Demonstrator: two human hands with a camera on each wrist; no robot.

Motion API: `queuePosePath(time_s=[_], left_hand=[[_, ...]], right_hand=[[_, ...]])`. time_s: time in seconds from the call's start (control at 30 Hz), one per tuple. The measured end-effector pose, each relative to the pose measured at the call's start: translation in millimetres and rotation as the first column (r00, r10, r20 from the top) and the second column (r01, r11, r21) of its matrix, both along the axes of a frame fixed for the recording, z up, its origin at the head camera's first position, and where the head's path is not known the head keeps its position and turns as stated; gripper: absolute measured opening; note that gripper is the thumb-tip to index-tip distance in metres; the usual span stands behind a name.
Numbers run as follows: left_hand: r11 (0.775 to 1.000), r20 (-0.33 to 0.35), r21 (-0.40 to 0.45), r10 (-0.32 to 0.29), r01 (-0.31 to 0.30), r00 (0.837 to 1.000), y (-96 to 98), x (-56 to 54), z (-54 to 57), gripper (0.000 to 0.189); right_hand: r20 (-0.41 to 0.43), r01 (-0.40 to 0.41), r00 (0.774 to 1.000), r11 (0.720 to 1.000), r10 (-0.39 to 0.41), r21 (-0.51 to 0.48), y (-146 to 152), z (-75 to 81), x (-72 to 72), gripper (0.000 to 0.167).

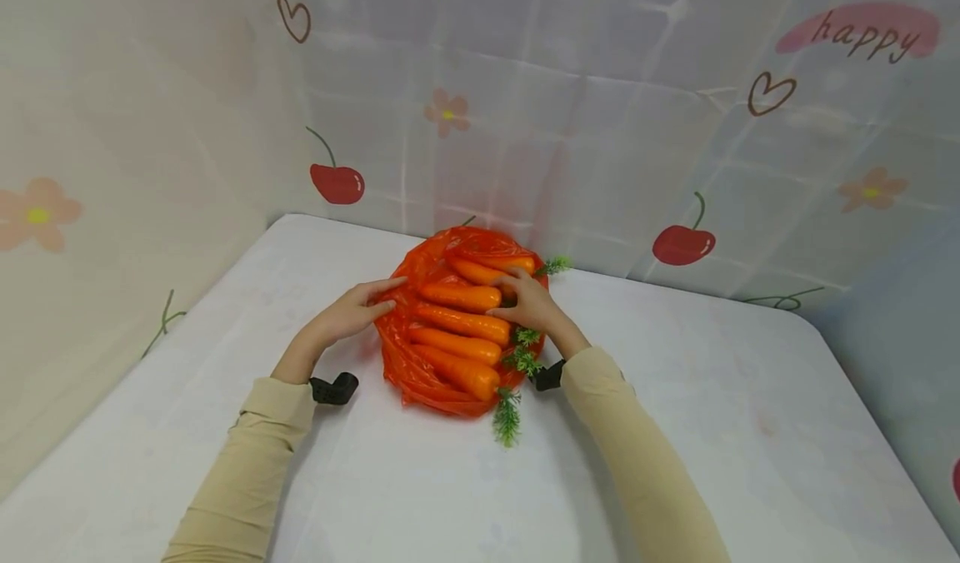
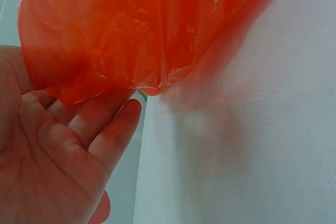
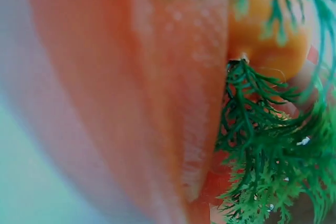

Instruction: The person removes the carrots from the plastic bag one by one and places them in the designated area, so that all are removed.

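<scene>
Several orange carrots (image 1: 459, 346) with green leafy tops (image 1: 507, 418) lie side by side in a crumpled red plastic bag (image 1: 442, 398). My left hand (image 1: 351, 311) touches the bag's left edge, thumb and fingers spread apart. In the left wrist view, the left fingers (image 2: 116, 136) reach behind the bag's thin film (image 2: 131, 35). My right hand (image 1: 534, 302) is over the leafy ends, its thumb and fingers around the end of one carrot (image 1: 459, 297). The right wrist view shows a carrot end (image 3: 268, 51) and green leaves (image 3: 262, 124) close up, with bag film filling the left.
The bag rests on a white-covered table (image 1: 420, 496), near its back edge. Behind it hangs a printed curtain (image 1: 525, 155) with cherries and hearts. A black wrist mount (image 1: 335, 389) sits at the left wrist and another (image 1: 548, 376) at the right.
</scene>
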State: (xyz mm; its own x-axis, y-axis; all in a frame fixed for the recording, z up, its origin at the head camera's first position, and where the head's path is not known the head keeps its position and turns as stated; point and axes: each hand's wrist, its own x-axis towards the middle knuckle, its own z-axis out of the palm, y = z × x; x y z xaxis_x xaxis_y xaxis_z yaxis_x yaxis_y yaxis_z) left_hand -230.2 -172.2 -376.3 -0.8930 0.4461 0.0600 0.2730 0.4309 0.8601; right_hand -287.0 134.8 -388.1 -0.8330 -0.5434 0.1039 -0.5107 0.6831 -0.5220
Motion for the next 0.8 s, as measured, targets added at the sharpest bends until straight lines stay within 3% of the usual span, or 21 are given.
queuePosePath(time_s=[0.07, 0.23, 0.47, 0.53, 0.73, 0.8], left_hand=[[1.0, -0.008, 0.007, -0.002, 0.002, 1.0, -3.5, -6.2, -10.6, 0.045], [1.0, -0.01, 0.003, -0.009, 0.009, 1.0, -3.6, -6.1, -12.5, 0.046], [1.0, -0.002, 0.005, -0.004, 0.004, 1.0, -3.6, -6.2, -12.0, 0.045], [1.0, 0.0, 0.008, -0.004, 0.004, 1.0, -2.8, -4.2, -8.9, 0.045], [1.0, 0.007, 0.007, -0.004, 0.004, 1.0, 3.2, 10.7, 15.0, 0.044], [1.0, 0.011, 0.007, -0.001, 0.001, 1.0, 3.5, 12.6, 17.6, 0.044]], right_hand=[[0.015, -0.005, 1.0, 0.999, 0.005, -0.031, 2, -1.2, 1.3, 0.048], [0.052, 0.001, 0.999, 0.996, 0.004, -0.086, 5, -4.6, 3.2, 0.048], [0.014, 0.04, 0.999, 0.992, -0.039, -0.12, 7, -6.5, 4.0, 0.051], [0.027, 0.067, 0.998, 0.986, -0.063, -0.152, 8, -5.0, 5.3, 0.052], [0.076, 0.153, 0.988, 0.957, -0.138, -0.248, 13, -0.1, 9.7, 0.05], [0.101, 0.179, 0.983, 0.943, -0.156, -0.281, 15, 1.0, 11.5, 0.05]])
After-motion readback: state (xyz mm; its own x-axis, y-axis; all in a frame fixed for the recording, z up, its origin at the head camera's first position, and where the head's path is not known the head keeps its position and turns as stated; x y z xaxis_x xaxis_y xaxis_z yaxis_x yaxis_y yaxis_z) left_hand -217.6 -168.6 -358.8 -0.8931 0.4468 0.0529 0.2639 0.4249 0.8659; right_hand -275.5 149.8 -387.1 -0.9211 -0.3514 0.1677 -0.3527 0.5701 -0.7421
